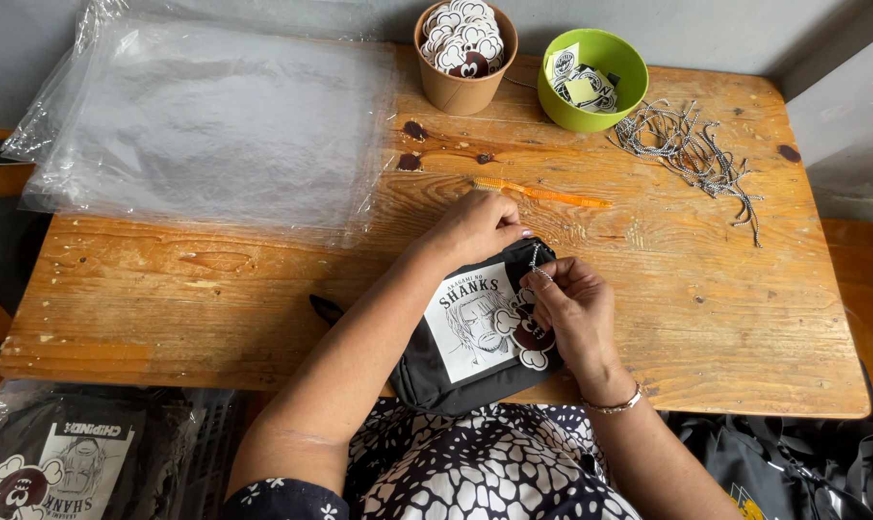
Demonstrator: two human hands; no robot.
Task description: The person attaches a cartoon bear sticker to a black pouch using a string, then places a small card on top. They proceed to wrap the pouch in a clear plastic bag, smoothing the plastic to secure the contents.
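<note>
Tag-stringing step: pouch [475, 332] is steadied by left hand [475, 229], which grips its top. Cord [537, 258] is pinched by right hand [576, 308] beside tag [525, 332]; fine threading is judged next.

At the near edge of a wooden table [215, 289], a left hand [475, 229] steadies a black pouch [475, 337] while the right hand [576, 308] pinches a thin cord [536, 258] at its top.
</note>
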